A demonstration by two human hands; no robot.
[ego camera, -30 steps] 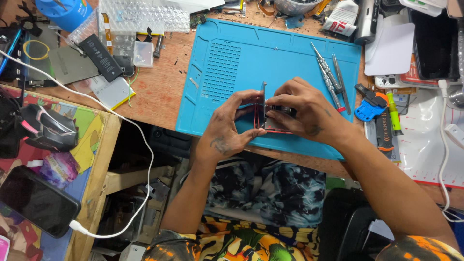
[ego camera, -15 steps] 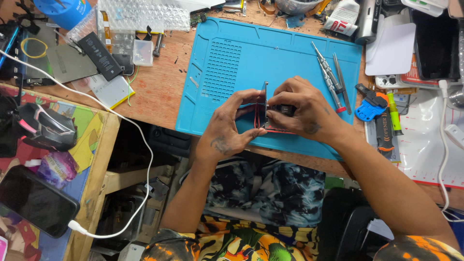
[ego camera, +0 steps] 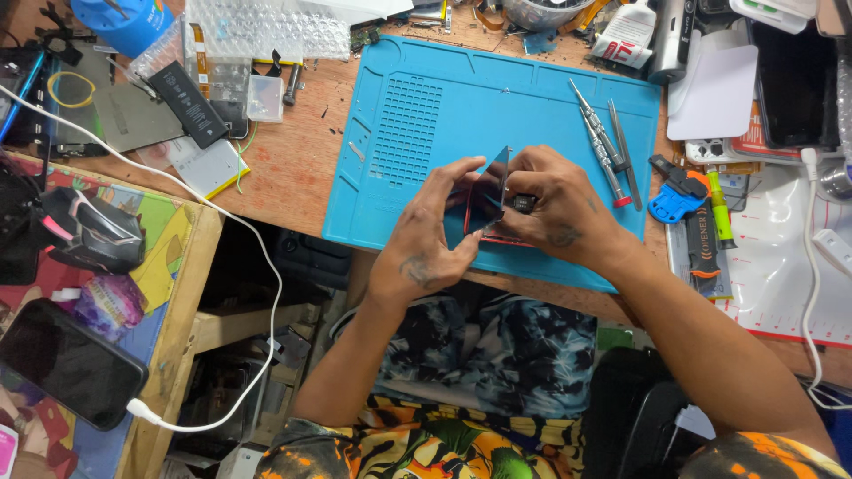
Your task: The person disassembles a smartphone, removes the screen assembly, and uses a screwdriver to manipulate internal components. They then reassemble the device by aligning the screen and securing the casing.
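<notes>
Fingers (ego camera: pixel 470 173) pinching upright, perhaps glass panel (ego camera: pixel 491 188)

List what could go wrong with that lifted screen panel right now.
The dark screen panel stands tilted on edge between the left hand and right hand; it might flex or slip. The screwdrivers lie loose on the blue mat near the right hand, and a nudge could roll them.

Bare blue repair mat (ego camera: pixel 532 98) lies open from ten to twelve o'clock of the hands, while screwdrivers (ego camera: pixel 599 142) at two o'clock and scattered parts along the counter (ego camera: pixel 293 168) edge crowd passage.
</notes>
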